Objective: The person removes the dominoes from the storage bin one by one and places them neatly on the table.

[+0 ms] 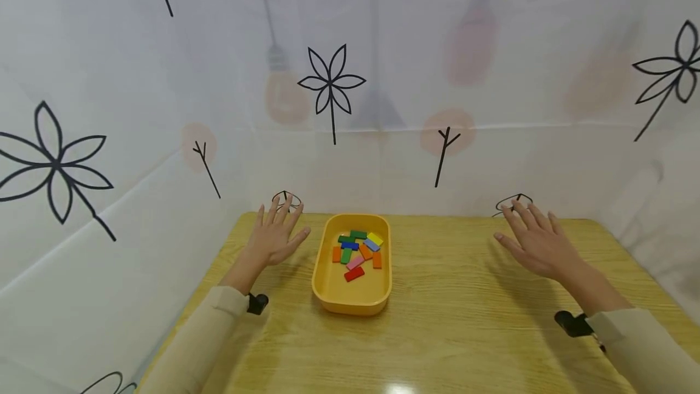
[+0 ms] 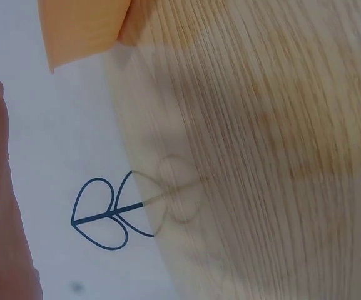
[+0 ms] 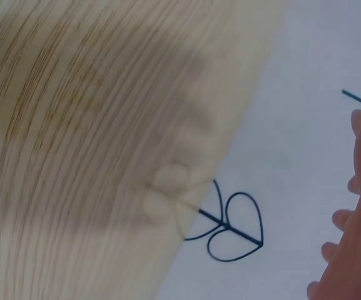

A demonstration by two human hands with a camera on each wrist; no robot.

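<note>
A yellow tray (image 1: 352, 307) stands on the wooden table, left of centre. Several small coloured blocks lie loose in it, among them a red block (image 1: 354, 274), a pink block (image 1: 355, 263), a yellow block (image 1: 375, 239) and a blue block (image 1: 350, 246). To the left of the tray my left hand (image 1: 273, 241) is held over the table, fingers spread and holding nothing. Far to the tray's right, my right hand (image 1: 537, 245) is likewise raised with straight fingers and nothing in it. Each wrist view catches only part of its own hand, at the frame's edge.
The wooden table (image 1: 459, 345) extends under both hands and ends at a white patterned cloth (image 1: 377, 163) behind it. Cloth also hangs at the left and right sides. Dark straps with small devices sit at both wrists.
</note>
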